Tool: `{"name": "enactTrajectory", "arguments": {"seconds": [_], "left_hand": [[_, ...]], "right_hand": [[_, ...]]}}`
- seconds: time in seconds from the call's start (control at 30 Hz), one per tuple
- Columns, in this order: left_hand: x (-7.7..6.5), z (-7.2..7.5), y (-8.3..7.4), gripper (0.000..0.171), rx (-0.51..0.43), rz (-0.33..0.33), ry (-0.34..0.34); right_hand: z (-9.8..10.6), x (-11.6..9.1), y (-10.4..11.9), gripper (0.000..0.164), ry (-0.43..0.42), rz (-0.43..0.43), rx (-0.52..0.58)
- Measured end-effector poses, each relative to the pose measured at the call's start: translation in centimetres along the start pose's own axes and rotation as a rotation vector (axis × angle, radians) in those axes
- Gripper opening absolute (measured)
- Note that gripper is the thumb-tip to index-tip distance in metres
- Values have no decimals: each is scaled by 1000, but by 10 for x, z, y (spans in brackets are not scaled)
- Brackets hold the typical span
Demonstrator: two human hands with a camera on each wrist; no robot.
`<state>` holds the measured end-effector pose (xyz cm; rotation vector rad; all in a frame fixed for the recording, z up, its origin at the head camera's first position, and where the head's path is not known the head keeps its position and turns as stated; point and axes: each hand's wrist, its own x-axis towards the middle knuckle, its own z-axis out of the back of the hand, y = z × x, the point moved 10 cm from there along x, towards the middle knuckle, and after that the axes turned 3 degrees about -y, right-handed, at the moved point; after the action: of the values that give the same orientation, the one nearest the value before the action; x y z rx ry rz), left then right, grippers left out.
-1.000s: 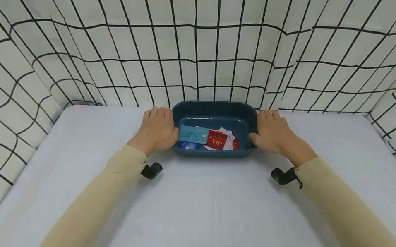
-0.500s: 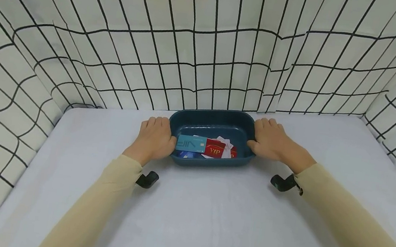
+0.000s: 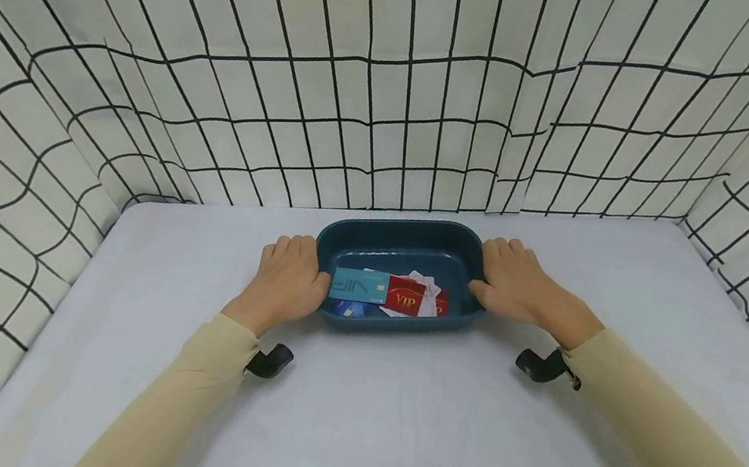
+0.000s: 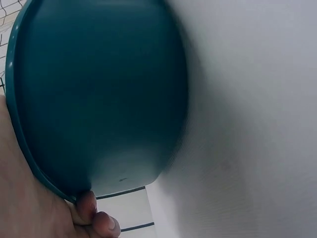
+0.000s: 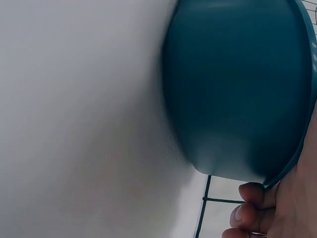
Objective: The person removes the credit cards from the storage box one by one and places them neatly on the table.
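A dark teal plastic bin (image 3: 390,329) with rounded corners sits on the white tabletop towards the back. Inside it lie a light blue card (image 3: 359,285), a red VIP card (image 3: 405,296), crumpled white paper pieces (image 3: 429,305) and a dark blue item (image 3: 352,309) partly covered. My left hand (image 3: 290,279) grips the bin's left end, thumb over the rim. At the right end my right hand (image 3: 517,282) holds the rim the same way. Both wrist views show the bin's outer wall (image 4: 104,99), with fingertips (image 5: 250,193) curled under the rim.
Behind and along both sides rise white walls with a black grid (image 3: 394,86). The white tabletop (image 3: 378,423) stretches in front of the bin. A small black camera mount (image 3: 269,362) sticks out from the left wrist, another mount (image 3: 540,366) from the right.
Both hands have drawn the bin away from the back wall, towards the person. The gap between bin and wall has widened. The cards inside keep their arrangement.
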<state>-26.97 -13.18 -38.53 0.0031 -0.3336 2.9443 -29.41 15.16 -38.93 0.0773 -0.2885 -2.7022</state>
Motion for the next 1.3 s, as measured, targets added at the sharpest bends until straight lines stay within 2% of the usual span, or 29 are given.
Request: {"name": "enactTrajectory", "arguments": {"seconds": [0.37,0.93,1.3], "left_hand": [[-15,0,-2,22,-45,-29,-1],[-40,2,-3,17,-50,-57,-37],[-56,5,-8,14,-47,-72,-70]], "right_hand": [[-2,-12,7,36,-12,20,26],[-8,-32,18,42,-16,36,57],[-7,-47,25,33,-47,68,68]]}}
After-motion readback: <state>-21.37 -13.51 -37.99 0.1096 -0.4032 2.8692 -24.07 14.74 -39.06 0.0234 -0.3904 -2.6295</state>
